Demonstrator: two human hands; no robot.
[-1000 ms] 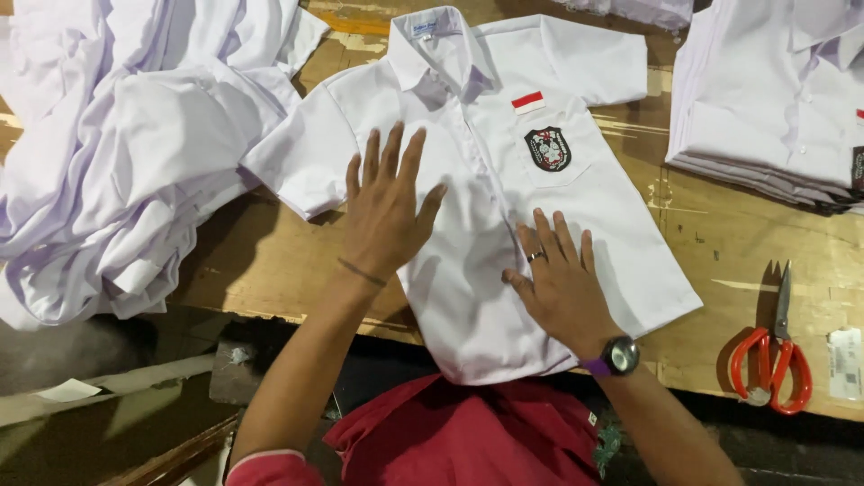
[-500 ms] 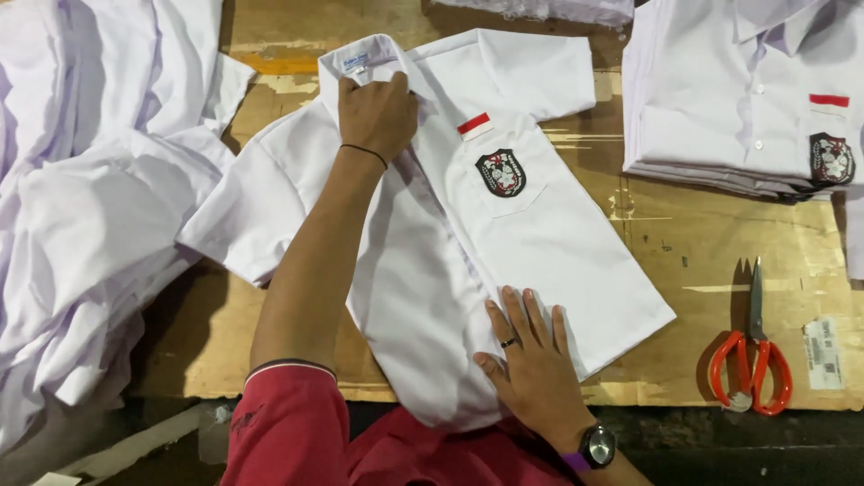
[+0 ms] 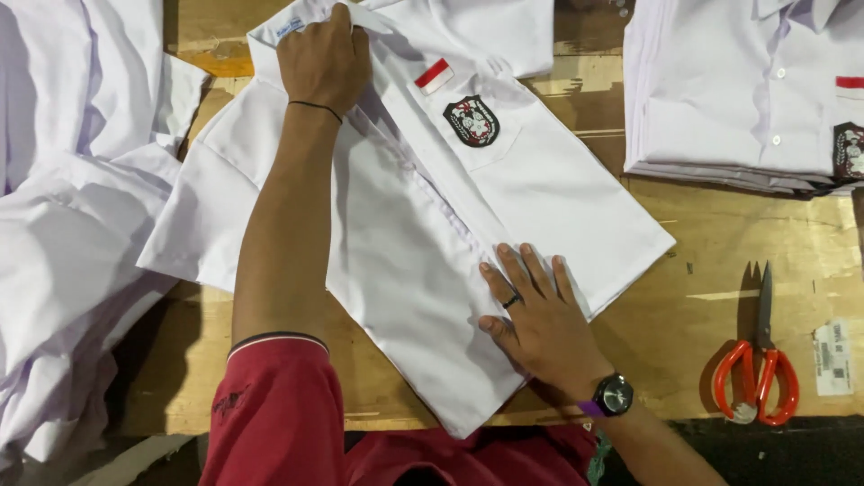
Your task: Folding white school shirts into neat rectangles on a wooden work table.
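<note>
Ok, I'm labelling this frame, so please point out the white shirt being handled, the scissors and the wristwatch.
white shirt [image 3: 405, 270], head view, on the bare front panel.
scissors [image 3: 757, 378], head view, on the orange-red handles.
wristwatch [image 3: 614, 394], head view, on the dark dial.

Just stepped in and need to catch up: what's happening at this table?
A person has a white short-sleeved shirt spread flat on the wooden table. The left hand grips it at the collar, while the right hand presses flat near the hem. A folded stack of shirts sits at the upper right, loose white shirts on the left, and red-handled scissors lie at the right.
</note>
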